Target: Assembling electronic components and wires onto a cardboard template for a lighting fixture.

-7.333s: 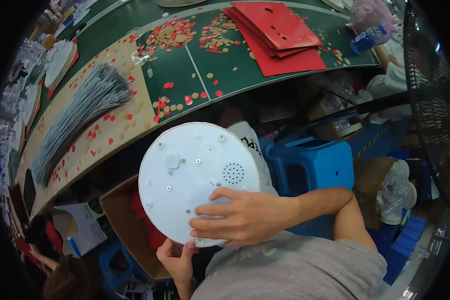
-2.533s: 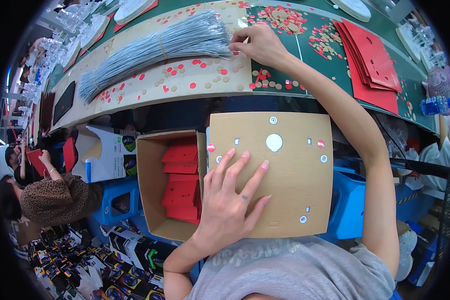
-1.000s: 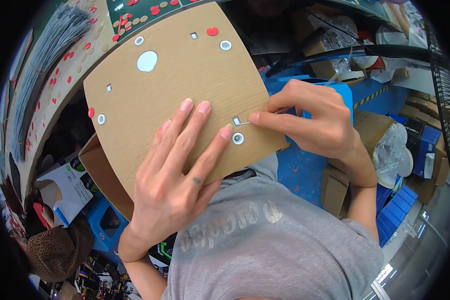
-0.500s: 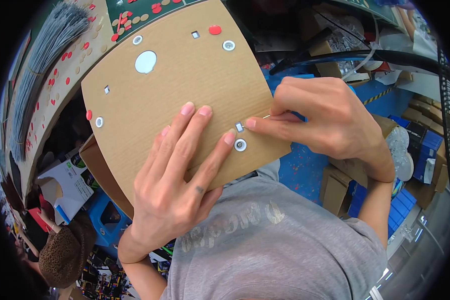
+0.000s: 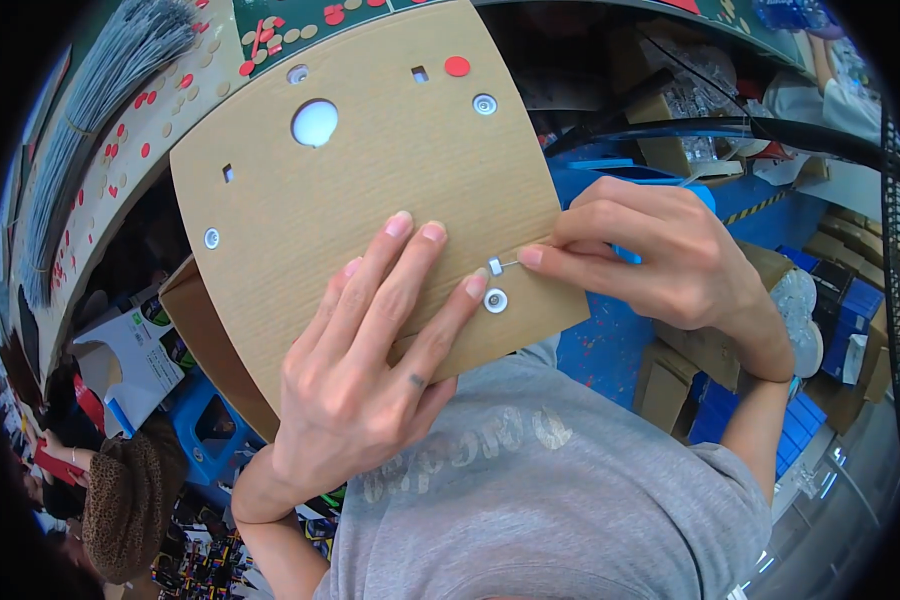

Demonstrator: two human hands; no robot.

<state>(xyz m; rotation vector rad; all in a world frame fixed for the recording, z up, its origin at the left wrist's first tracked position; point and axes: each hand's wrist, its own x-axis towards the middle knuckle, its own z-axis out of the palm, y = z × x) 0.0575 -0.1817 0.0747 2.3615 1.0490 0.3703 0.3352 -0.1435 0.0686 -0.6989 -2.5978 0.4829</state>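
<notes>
A brown cardboard panel (image 5: 370, 170) lies tilted before me, with small square holes, a large round hole and several white round fittings in it. Flat on its near part rests my left hand (image 5: 355, 355), fingers stretched out, the index fingertip beside a small square hole (image 5: 495, 266). My right hand (image 5: 660, 265) pinches a thin wire (image 5: 511, 263) between thumb and index finger at the panel's right side. The wire runs from that hole to my fingertips; its other end is hidden. Just below the hole sits a white round fitting (image 5: 495, 301).
A red disc (image 5: 457, 66) is on the panel's far part. Left stands a bench with a bundle of grey wires (image 5: 100, 120) and scattered red and tan discs. A blue stool (image 5: 208, 430), cardboard boxes (image 5: 670, 390) and another person (image 5: 130, 500) are around.
My right fingertips have moved right, away from the square hole, and more of the wire shows between them. The left hand keeps its place on the panel; the whole view has shifted slightly.
</notes>
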